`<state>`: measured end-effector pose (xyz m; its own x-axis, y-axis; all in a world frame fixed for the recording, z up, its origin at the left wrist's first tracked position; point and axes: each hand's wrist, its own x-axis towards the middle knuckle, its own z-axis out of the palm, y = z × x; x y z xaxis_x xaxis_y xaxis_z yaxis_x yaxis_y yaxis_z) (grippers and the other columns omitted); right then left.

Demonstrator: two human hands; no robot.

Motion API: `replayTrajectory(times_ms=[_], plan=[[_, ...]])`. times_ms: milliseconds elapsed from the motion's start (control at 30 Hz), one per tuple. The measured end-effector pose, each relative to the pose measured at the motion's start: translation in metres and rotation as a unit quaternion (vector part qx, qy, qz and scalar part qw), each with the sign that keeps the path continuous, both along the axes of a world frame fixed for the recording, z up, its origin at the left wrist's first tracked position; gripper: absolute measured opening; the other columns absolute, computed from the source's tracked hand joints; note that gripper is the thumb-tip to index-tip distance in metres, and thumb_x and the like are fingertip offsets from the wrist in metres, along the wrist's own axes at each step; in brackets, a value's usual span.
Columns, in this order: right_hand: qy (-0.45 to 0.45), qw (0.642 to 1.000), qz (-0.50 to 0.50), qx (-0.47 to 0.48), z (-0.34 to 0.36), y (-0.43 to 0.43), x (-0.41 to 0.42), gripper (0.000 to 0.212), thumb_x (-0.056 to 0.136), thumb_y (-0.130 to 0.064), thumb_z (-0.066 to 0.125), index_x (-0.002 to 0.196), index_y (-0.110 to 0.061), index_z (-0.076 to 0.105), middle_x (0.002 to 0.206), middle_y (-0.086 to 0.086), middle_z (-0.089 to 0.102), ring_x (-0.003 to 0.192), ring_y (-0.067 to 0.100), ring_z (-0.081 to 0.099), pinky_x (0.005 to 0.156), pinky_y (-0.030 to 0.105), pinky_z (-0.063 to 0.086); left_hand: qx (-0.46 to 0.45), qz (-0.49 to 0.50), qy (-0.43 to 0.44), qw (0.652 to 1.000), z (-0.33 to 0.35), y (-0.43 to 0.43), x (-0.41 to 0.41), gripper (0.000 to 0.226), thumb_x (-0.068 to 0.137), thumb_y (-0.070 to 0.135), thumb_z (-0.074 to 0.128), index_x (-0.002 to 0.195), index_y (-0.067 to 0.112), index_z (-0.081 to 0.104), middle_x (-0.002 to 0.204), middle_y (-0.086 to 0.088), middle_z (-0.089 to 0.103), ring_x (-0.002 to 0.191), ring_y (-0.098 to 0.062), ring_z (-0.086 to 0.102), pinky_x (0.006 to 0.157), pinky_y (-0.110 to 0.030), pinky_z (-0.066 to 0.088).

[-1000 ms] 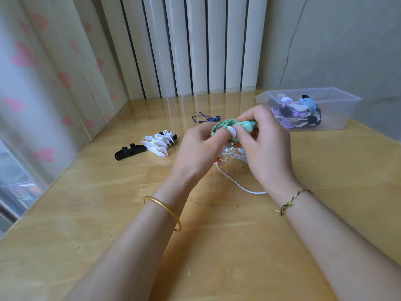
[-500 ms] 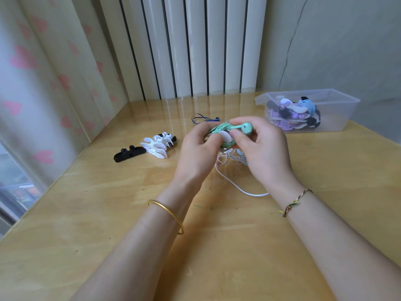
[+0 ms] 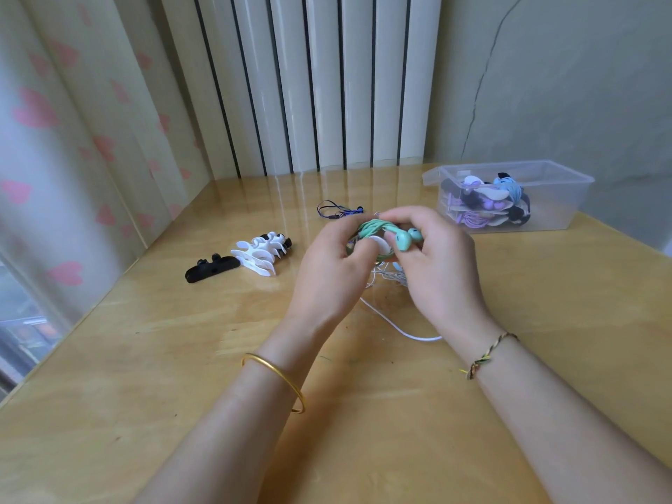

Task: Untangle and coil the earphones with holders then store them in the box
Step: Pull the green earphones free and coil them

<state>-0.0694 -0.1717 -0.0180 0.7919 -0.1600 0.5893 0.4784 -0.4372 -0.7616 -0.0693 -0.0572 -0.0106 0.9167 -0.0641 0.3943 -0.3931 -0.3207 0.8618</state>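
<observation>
The left hand [image 3: 327, 274] grips green earphones [image 3: 374, 227] coiled on a holder [image 3: 381, 246]; the right hand [image 3: 436, 274] pinches their earbud [image 3: 405, 239], above the table [image 3: 182, 358]. The box [image 3: 567, 198] is back-right, spare holders [image 3: 258, 254] left, both well apart

We see both hands held over the glossy wooden table [image 3: 182, 358]: the left hand [image 3: 329, 271] grips a coil of mint-green earphone cable [image 3: 372, 226] wound on a round white holder [image 3: 380, 245], while the right hand [image 3: 436, 263] pinches the mint-green earbud [image 3: 407, 239] against it. A loose white cable [image 3: 400, 329] lies beneath them. Left of the hands, a pile of white holders [image 3: 260, 254] sits just beside a black holder [image 3: 211, 271]; a clear plastic box [image 3: 567, 212] holding coiled earphones stands at the far right
</observation>
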Motion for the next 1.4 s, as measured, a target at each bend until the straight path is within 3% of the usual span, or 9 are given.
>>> replayTrajectory(times_ms=[133,300,400,500,633,967,1100,1200,1400], plan=[[0.017,0.998,0.047,0.022,0.002,0.001,0.0,0.03,0.083,0.008,0.059,0.095,-0.019,0.066,0.1,0.001,0.068,0.09,0.014,0.063,0.079,0.023,0.052,-0.002,-0.028,0.004,1.0,-0.001,0.006,0.002,0.021,0.083,0.01,0.053,0.101,0.016,0.059,0.075,0.008,0.057,0.055,0.001,0.049,0.052,-0.011,0.04],[0.028,0.993,0.082,0.083,0.006,-0.003,0.0,0.025,0.085,0.004,0.059,0.088,-0.02,0.065,0.091,-0.003,0.067,0.086,0.019,0.065,0.078,0.029,0.054,0.015,-0.046,0.001,0.999,0.0,0.01,0.004,0.017,0.086,0.015,0.055,0.103,0.016,0.055,0.094,-0.003,0.059,0.056,-0.004,0.054,0.048,-0.013,0.041],[0.057,0.979,0.117,0.157,0.006,-0.005,-0.001,0.024,0.084,0.005,0.062,0.085,-0.02,0.063,0.093,0.009,0.067,0.084,0.029,0.064,0.075,0.036,0.055,0.018,-0.056,0.01,0.998,0.001,0.012,0.004,0.016,0.088,0.006,0.053,0.096,0.019,0.054,0.089,-0.003,0.057,0.047,0.0,0.051,0.045,-0.01,0.037],[0.093,0.953,0.166,0.236,0.007,-0.008,-0.002,0.019,0.085,0.005,0.061,0.086,-0.015,0.06,0.084,0.006,0.065,0.074,0.014,0.066,0.064,0.026,0.055,0.015,-0.063,0.007,0.998,0.002,0.012,0.005,0.016,0.088,0.004,0.052,0.095,0.017,0.055,0.084,-0.004,0.056,0.048,0.001,0.049,0.046,-0.01,0.037],[0.113,0.928,0.2,0.294,0.009,-0.015,0.001,0.01,0.087,-0.001,0.06,0.085,-0.01,0.059,0.068,0.005,0.065,0.062,0.015,0.064,0.055,0.025,0.053,0.004,-0.091,0.015,0.996,0.002,0.01,0.002,0.011,0.085,0.003,0.053,0.091,0.012,0.055,0.071,0.001,0.052,0.047,-0.001,0.045,0.045,-0.01,0.035],[0.084,0.965,0.185,0.167,0.002,-0.012,0.003,0.016,0.094,-0.008,0.053,0.089,-0.013,0.067,0.094,0.008,0.07,0.085,0.021,0.068,0.076,0.035,0.057,-0.035,-0.043,0.057,0.997,0.0,0.009,0.006,0.009,0.086,0.005,0.057,0.091,0.011,0.06,0.075,-0.003,0.063,0.061,-0.01,0.056,0.055,-0.021,0.047],[0.105,0.97,0.189,0.114,0.006,-0.016,0.001,0.012,0.086,-0.011,0.066,0.097,-0.011,0.07,0.096,0.009,0.072,0.088,0.021,0.07,0.08,0.031,0.057,-0.011,-0.014,0.048,0.999,-0.002,0.012,0.008,0.011,0.085,0.009,0.058,0.095,0.01,0.061,0.087,-0.012,0.068,0.073,-0.016,0.061,0.067,-0.035,0.053],[0.108,0.978,0.172,0.043,0.009,-0.019,0.001,0.021,0.083,-0.003,0.068,0.099,-0.017,0.07,0.097,0.002,0.072,0.086,0.014,0.069,0.076,0.023,0.056,0.006,-0.013,0.041,0.999,-0.003,0.013,0.007,0.006,0.082,0.016,0.061,0.086,0.017,0.059,0.08,-0.001,0.066,0.071,-0.013,0.059,0.064,-0.028,0.051],[0.109,0.977,0.183,0.016,0.01,-0.022,0.0,0.03,0.08,-0.001,0.07,0.093,-0.028,0.068,0.1,0.001,0.071,0.093,0.018,0.068,0.084,0.037,0.056,0.029,-0.01,0.024,0.999,-0.002,0.014,0.008,0.008,0.078,0.02,0.064,0.082,0.022,0.058,0.077,0.005,0.064,0.067,-0.01,0.058,0.063,-0.026,0.049]])
